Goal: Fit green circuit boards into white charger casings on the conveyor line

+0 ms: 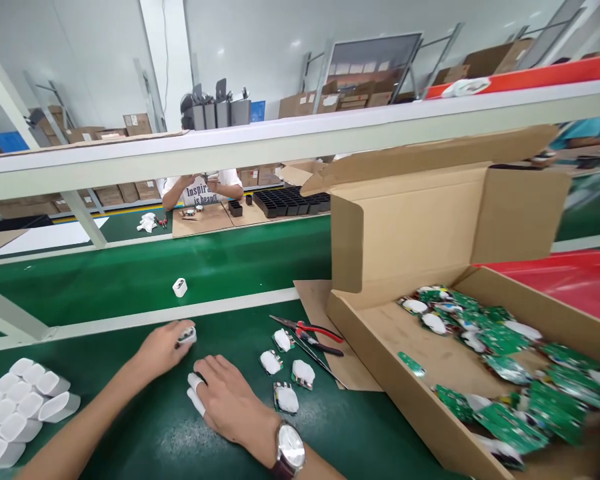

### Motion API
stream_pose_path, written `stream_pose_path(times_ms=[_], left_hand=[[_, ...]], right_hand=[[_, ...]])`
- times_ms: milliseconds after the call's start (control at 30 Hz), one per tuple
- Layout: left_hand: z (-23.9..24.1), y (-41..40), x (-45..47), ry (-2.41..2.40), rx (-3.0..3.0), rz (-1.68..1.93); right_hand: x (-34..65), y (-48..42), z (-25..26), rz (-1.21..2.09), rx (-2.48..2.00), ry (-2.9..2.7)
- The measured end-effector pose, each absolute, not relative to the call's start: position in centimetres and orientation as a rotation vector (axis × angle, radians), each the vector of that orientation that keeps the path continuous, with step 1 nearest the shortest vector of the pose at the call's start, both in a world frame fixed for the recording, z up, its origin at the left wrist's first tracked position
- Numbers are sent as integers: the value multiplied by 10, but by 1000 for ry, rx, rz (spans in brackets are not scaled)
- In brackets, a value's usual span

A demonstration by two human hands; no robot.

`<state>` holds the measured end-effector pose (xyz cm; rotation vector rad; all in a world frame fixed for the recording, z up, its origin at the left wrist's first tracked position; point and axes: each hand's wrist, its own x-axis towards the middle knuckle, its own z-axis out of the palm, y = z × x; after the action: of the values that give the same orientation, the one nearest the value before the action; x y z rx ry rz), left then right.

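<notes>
My left hand [163, 348] is closed around a small white plastic housing [188, 335], just above the green bench near its far edge. Dark parts show in the housing's open end. My right hand [233, 400] rests low over the bench with fingers apart and nothing in it; two of its fingers wear white finger covers. To its right lie several small circuit boards [286, 398] with white pads on top. Beyond them are red-handled pliers [320, 331] and thin tweezers [313, 357]. Several more white housings [17, 427] stand grouped at the lower left.
A large open cardboard box [380, 363] with many green circuit boards [505, 337] takes up the right side. Another white housing [180, 287] sits on the green conveyor belt [250, 263]. A metal crossbar [260, 137] spans above. Across the belt, a co-worker [203, 190] handles something near black trays [290, 201].
</notes>
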<state>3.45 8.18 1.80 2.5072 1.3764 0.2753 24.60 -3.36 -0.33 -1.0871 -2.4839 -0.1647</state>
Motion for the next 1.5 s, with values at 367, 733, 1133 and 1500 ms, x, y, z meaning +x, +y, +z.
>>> stream_pose_path(times_ms=[367,733,1133,1500], left_hand=[[70,187,-115,2249,2104,359],[87,26,-176,1839,2392,-50],[52,-7,-54,1316,2576,359],[0,-9,-15,1285,2352,667]], right_hand=[[288,-19,15,-133,-1627,-2394],[317,-9,1,68,-1482,-2536],[270,-7,-16,144,-1233,-2464],[291,-19,-1,531,-1136,-2412]])
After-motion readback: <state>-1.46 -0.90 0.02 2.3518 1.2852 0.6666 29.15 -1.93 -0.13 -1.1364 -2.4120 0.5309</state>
